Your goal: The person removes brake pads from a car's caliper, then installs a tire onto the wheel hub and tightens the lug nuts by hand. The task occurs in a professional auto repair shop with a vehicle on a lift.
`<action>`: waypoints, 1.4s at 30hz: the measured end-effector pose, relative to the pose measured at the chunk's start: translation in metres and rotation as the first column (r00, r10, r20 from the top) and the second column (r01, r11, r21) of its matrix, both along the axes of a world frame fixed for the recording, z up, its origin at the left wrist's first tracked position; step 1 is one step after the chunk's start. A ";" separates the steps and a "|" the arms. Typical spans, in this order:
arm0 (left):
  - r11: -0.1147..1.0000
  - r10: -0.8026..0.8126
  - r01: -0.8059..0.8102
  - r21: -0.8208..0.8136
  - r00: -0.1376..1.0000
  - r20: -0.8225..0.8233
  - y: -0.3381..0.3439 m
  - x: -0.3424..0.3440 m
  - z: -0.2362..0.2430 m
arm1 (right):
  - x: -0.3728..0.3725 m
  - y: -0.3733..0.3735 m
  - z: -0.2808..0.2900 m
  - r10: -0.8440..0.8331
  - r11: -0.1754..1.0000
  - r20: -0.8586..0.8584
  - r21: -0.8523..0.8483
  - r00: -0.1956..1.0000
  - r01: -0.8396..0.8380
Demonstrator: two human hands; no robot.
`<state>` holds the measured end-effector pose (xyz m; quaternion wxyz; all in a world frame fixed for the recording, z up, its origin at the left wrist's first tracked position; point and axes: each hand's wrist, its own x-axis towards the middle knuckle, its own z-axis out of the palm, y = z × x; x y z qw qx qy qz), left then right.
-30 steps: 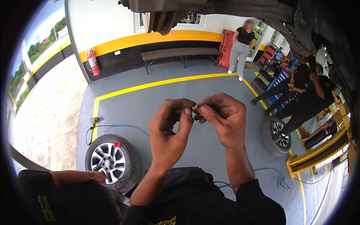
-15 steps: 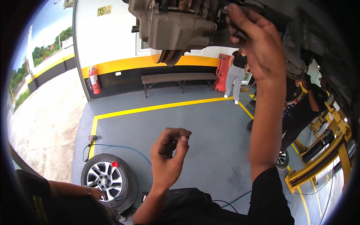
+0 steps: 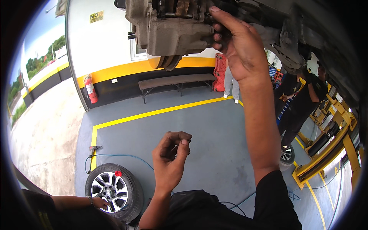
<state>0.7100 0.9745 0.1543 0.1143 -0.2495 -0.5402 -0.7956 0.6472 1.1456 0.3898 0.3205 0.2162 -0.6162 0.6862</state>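
A brown-grey brake caliper point(image 3: 176, 36) hangs at the top of the view, with the edge of a brake disc point(image 3: 170, 62) showing below it. Raised to the caliper's right inner side is my right hand point(image 3: 243, 48). Its thumb points to the caliper's upper edge and its fingers curl beside the housing; whatever they grip is hidden. My left hand point(image 3: 171, 159) is held lower, in mid-air, with darkened, curled fingers. Its thumb and forefinger nearly meet in a pinch, and anything between them is too small to make out.
A wheel with tyre point(image 3: 128, 184) lies at lower left, another person's hand point(image 3: 101, 203) on it. An impact wrench point(image 3: 94, 148) with a blue hose lies beyond. A bench point(image 3: 176, 81) lines the wall. Person at right point(image 3: 303, 99) works near a yellow lift point(image 3: 326, 161).
My right hand has moved left and slightly down, closer in against the caliper. The view has shifted a little. My left hand keeps its pinch nearly unchanged.
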 end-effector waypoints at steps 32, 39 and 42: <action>0.994 -0.107 0.107 0.003 0.992 0.062 0.005 -0.014 -0.003 | 0.001 0.007 0.014 0.068 0.985 0.001 0.160 0.998 -0.067; 0.990 -0.142 0.142 -0.012 0.990 0.012 0.011 -0.018 -0.001 | 0.007 -0.002 0.024 0.020 0.987 0.138 0.155 0.990 -0.042; 0.985 -0.175 0.175 0.001 0.984 0.033 0.014 -0.017 -0.002 | 0.010 0.005 0.025 0.033 0.988 0.217 0.138 0.976 -0.064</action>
